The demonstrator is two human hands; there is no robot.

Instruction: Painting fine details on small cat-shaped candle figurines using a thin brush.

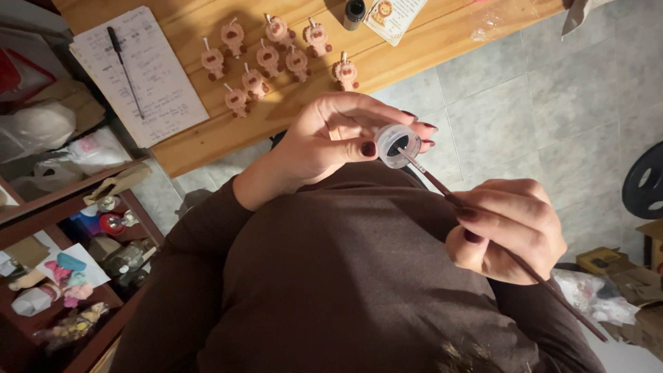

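Head view: brush long axis diagonal, bristle tip in small pot.

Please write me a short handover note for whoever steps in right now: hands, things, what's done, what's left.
Left hand: holds a small clear paint pot tilted toward the brush.
Right hand: fingers pinch a thin brush, its tip inside the pot.
Wooden table: about ten small pink figures lie in rows, beside a notepad with a pen, a dark bottle and a printed card.
Done: brush being loaded.
Left: cannot tell which figures have been painted.
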